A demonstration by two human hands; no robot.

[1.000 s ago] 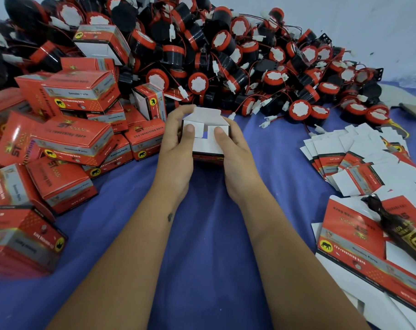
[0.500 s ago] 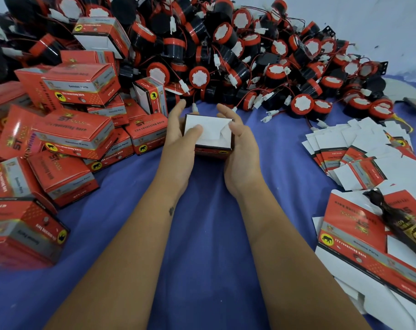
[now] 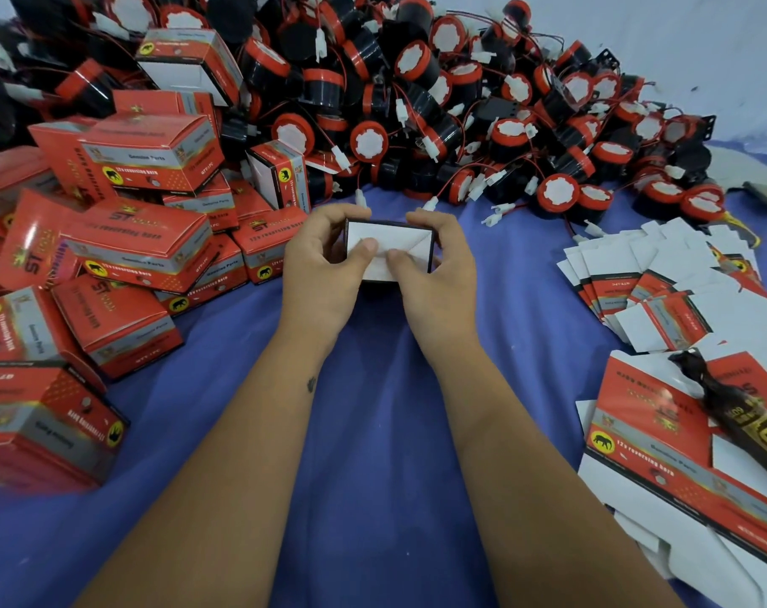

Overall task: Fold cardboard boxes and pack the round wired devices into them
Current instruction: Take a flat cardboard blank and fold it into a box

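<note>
Filling the left side of the blue cloth-covered surface [image 3: 372,432] lay a jumbled heap of closed red printed cardboard boxes [image 3: 122,239], some stacked, some tipped on their sides. Just right of that heap, the person's left hand [image 3: 324,265] curled round the left end of a small cardboard box with white inner flaps [image 3: 390,245], its thumb pressed down on the folded white flaps. The small box sat near the middle of the cloth, held between both hands, its white end turned up toward the camera. The right hand [image 3: 438,265] gripped the box's right end in the same way, fingers wrapped over the far edge and thumb on the flaps, the two thumbs almost meeting. Behind the hands rose a large pile of round black-and-red wired devices [image 3: 438,103] with white connectors. Farther right, flat unfolded red-and-white cardboard box blanks [image 3: 662,291] were fanned out, and a dark brown wrapped object [image 3: 732,410] rested on the nearest blanks.
</note>
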